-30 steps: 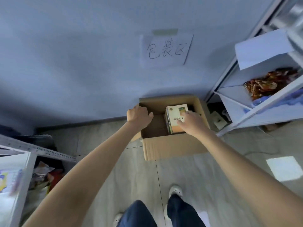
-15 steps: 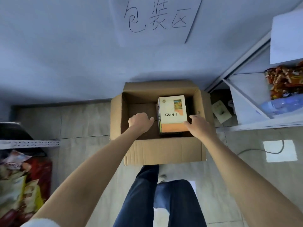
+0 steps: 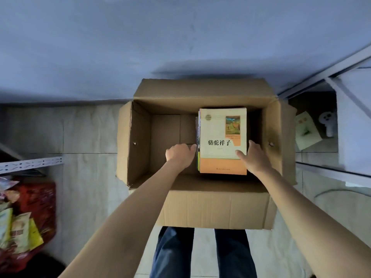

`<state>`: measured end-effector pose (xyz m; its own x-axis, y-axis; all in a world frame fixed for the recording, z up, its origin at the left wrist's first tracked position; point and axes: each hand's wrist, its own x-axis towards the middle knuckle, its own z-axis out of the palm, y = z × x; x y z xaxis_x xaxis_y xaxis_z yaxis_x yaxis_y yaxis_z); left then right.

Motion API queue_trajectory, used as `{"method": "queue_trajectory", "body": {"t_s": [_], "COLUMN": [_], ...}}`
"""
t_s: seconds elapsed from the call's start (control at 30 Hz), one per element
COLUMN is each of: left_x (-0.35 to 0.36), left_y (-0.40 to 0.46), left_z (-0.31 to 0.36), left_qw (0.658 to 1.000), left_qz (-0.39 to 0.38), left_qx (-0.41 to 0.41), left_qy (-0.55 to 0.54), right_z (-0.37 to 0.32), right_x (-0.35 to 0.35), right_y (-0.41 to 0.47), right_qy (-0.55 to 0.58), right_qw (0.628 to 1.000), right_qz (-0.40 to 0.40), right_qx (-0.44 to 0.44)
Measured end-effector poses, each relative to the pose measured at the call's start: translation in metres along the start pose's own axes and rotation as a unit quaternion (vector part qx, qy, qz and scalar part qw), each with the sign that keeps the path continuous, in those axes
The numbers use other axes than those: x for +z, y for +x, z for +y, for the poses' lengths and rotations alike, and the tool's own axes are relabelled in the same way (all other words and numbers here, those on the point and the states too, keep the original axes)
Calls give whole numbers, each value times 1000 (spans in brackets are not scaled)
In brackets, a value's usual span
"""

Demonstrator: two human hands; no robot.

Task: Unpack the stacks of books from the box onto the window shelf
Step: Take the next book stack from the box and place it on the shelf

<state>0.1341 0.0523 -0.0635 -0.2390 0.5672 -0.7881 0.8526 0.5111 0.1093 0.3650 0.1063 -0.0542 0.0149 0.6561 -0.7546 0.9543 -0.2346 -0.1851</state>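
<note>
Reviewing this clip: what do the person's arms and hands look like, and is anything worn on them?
Both forearms are bare up to the bottom edge of the frame, with no sleeve in view. The left hand and the right hand wear no gloves, and no watch, ring or bracelet shows on either wrist or any visible finger. Below the arms, dark blue trousers cover the legs.

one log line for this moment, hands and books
step: grasp stack | left hand: on left edge of book stack | right hand: on right edge, thumb on cover | stack: in box, unlifted

Tiled floor (image 3: 90, 177), open cardboard box (image 3: 216, 205) on it (against wall)
</note>
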Motion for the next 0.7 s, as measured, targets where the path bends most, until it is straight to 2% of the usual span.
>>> {"method": "queue_trajectory", "body": {"t_s": [0.17, 0.37, 0.6, 0.7], "left_x": [25, 42, 42, 41], "left_y": [47, 58, 49, 47], "left_z": [29, 51, 71, 74], "left_qw": [975, 943, 882, 883], "left_qz": [-92, -76, -71, -70], "left_qx": [-28, -69, -162, -168], "left_qy": [-202, -316, -437, -434], "right_z": [12, 28, 30, 29], "right_x": [17, 37, 39, 38], "right_y": [40, 60, 57, 56], "right_qy": [51, 249, 323, 322], "right_qw": [998, 964, 942, 942], "right_qz": [-37, -83, -66, -61], "right_qx": [31, 43, 61, 68]}}
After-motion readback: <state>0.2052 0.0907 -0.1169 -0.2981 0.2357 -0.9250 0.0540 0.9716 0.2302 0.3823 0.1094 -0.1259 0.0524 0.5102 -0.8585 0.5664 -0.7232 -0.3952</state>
